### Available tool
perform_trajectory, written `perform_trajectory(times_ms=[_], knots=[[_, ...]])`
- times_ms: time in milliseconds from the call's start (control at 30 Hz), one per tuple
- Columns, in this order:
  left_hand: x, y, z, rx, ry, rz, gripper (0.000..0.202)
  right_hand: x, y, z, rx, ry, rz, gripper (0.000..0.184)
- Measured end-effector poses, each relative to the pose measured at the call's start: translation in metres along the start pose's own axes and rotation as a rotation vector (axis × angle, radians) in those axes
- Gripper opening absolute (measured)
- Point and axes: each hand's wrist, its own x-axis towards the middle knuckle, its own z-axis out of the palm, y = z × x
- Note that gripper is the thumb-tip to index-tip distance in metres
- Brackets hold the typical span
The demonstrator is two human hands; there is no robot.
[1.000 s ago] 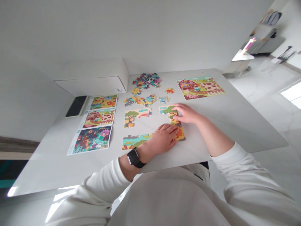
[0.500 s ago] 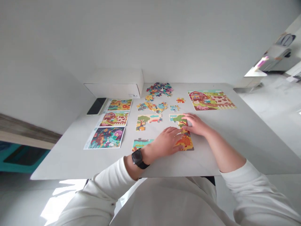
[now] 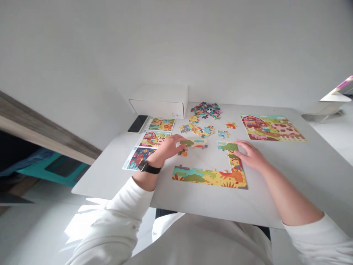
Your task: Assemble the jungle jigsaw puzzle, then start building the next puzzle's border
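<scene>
A partly built jungle jigsaw [image 3: 209, 177] lies on the table as a long strip of savanna pieces, with a column rising at its right end [image 3: 232, 156]. My right hand [image 3: 249, 155] rests with spread fingers against that column, holding nothing. My left hand [image 3: 168, 146], with a black smartwatch [image 3: 147, 168] on its wrist, has its fingertips at a small joined group of pieces with a tree [image 3: 191, 144]. Neither hand appears to grip a piece.
A finished farm puzzle [image 3: 271, 128] lies at the right, and a heap of loose pieces [image 3: 206, 110] at the far side. Several picture sheets [image 3: 154, 138] lie at the left, near a white box [image 3: 158, 101] and a phone [image 3: 137, 123].
My left hand has moved left and away from the lower pieces to the tree group. The lower pieces now show as one continuous strip. The view has turned, shifting the table rightward.
</scene>
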Motion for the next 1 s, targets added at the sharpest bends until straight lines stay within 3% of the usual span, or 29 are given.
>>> perform_trajectory(times_ms=[200, 400, 600, 833, 1000], knots=[[0.0, -0.01, -0.005, -0.048, -0.037, 0.074, 0.033, 0.009, -0.011, -0.013, -0.019, 0.13, 0.047, 0.041], [-0.011, -0.01, -0.016, -0.042, -0.14, 0.071, 0.066, 0.032, -0.027, -0.032, -0.104, 0.001, -0.055, 0.042], [-0.011, -0.017, -0.008, -0.053, -0.181, 0.045, 0.074, 0.072, -0.036, -0.047, -0.16, -0.039, -0.012, 0.045], [-0.013, -0.01, -0.015, -0.017, -0.161, 0.054, 0.074, 0.12, -0.026, -0.02, -0.187, -0.206, -0.061, 0.041], [-0.014, -0.008, -0.014, -0.004, -0.187, 0.087, 0.063, 0.155, -0.037, 0.005, -0.213, -0.274, -0.093, 0.037]])
